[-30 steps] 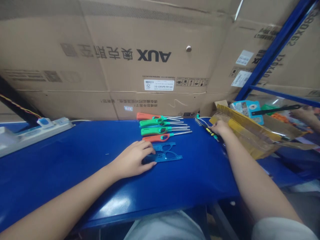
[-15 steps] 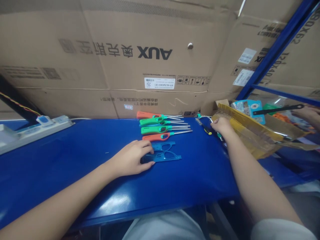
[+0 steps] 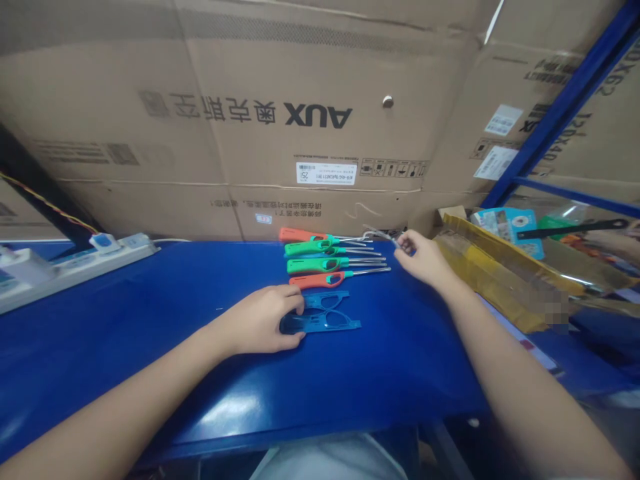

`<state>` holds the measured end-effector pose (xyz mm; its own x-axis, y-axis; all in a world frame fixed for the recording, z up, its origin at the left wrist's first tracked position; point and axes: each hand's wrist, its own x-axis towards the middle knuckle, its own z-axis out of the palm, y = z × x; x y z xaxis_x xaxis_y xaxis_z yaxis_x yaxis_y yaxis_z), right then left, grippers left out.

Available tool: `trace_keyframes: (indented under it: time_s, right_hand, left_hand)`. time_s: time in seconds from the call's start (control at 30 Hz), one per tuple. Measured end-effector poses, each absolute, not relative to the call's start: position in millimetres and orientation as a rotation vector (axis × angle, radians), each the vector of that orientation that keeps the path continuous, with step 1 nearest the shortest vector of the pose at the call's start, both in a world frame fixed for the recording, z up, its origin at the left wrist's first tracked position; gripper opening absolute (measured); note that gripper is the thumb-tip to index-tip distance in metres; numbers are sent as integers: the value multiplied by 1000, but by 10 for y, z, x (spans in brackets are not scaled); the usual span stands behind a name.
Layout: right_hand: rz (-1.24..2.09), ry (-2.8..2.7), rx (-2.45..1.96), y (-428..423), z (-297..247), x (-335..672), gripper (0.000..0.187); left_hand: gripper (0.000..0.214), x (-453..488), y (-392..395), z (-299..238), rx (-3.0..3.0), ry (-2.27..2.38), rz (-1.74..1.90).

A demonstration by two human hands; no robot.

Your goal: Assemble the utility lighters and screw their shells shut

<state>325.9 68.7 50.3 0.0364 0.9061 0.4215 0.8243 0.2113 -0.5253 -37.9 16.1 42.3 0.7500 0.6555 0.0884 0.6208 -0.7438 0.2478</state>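
My left hand [image 3: 270, 320] rests on the table, thumb and fingers curled round the left ends of two translucent blue lighter casing halves [image 3: 337, 323]. They lie side by side, trigger openings to the right. My right hand [image 3: 425, 260] is raised near the back of the table, its fingers pinching a thin, pale, wire-like piece [image 3: 383, 235] that points left; motion blur hides its detail. Between the hands lie gas lighters with metal tubes pointing right: an orange lighter [image 3: 317, 280] in front, a green lighter [image 3: 305, 266] behind it, and several more farther back.
A white power strip [image 3: 75, 270] lies at the left on the blue table [image 3: 320, 387]. Large cardboard [image 3: 225, 153] stands along the back. On the right are an opened cardboard box with yellow tape [image 3: 490, 273], a black-handled utensil [image 3: 570, 230] and a blue frame post [image 3: 555, 107].
My right hand has moved left from beside the box, bringing the thin piece toward the lighter tubes. My left hand stays on the blue halves. The small tools by the box are now hidden.
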Motion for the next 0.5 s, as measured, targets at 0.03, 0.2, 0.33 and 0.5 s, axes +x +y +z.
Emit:
trace_keyframes:
  time_s: [0.03,0.2,0.33,0.5]
  right_hand:
    - [200,-1882,-1537,646,491,3173,9]
    - [544,-2324,-1203,455,407,2848,9]
    - [664,-2432,-1170,391,330,2741,8]
    - [600,-2355,-1343,526,368,2837,20]
  left_hand:
    - [27,-374,155,420,2727,1023,274]
    - [31,-323,134,330,2589,1087,588]
    - [34,-287,128,250,2588,1112,654]
    - [27,-261,129,227,2630,1084,657]
